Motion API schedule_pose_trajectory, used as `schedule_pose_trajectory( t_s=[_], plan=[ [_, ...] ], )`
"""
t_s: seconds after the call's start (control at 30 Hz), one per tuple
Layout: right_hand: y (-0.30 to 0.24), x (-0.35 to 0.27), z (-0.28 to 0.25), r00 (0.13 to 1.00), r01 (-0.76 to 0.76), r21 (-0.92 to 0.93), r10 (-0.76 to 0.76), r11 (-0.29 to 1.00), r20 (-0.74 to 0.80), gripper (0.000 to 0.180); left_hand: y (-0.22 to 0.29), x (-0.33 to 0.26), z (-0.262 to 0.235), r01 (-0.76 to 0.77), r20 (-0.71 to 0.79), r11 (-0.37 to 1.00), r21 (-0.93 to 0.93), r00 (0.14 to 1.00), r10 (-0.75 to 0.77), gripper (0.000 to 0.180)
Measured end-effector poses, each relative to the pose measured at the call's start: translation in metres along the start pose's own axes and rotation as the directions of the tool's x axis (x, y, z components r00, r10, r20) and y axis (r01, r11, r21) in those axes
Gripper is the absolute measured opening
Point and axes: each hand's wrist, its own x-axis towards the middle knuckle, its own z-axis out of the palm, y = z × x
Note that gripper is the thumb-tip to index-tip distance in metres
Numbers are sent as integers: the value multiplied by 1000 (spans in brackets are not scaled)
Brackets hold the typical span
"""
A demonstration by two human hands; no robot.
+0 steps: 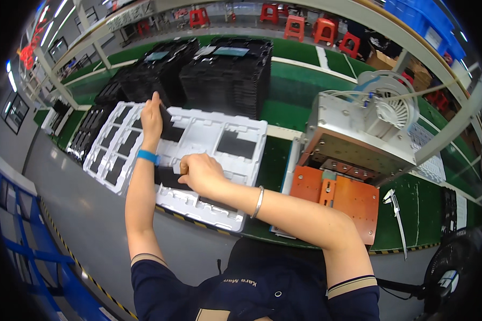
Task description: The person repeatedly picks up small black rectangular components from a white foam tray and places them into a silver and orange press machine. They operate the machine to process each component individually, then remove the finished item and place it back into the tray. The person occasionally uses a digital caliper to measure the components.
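My left hand (151, 120) is over the far side of a white moulded tray (198, 143), its fingers straight and close together. A flat black panel (171, 128) stands tilted against the palm side of this hand and overlaps the tray's far edge; the thumb is hidden. My right hand (202, 174) is curled above the middle of the tray, thumb and fingers drawn together. By its fingertips a second black panel (171, 178) shows in the near part of the tray. What the right fingers pinch, if anything, is hidden. Another black panel (236, 144) lies in a right-hand pocket.
A second white tray (108, 170) with black pieces adjoins on the left. Tall stacks of black trays (225, 80) stand behind. To the right are a metal machine with an orange plate (353, 206), a caliper (397, 219) and a black fan (452, 267). Blue racking (32, 251) is at lower left.
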Motion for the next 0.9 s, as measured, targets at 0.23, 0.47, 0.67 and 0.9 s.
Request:
schedule_pose_trajectory(
  t_s=[0.23,0.47,0.67,0.9],
  plan=[
    [1,-109,-131,968,207,9,-203,978,-147,23,118,-40,37,-309,522,946,98,825,216,35],
    [61,-266,-243,895,-370,366,434,854,-108,24,175,-82,71,-559,602,828,-51,644,472,21],
    [77,-278,-207,854,-282,-136,185,950,-486,16,283,-81,65,-644,451,701,-306,550,703,23],
    [92,-264,-186,849,-139,-455,-131,880,-512,18,319,-146,73,-470,614,581,-664,99,783,68]
  ],
)
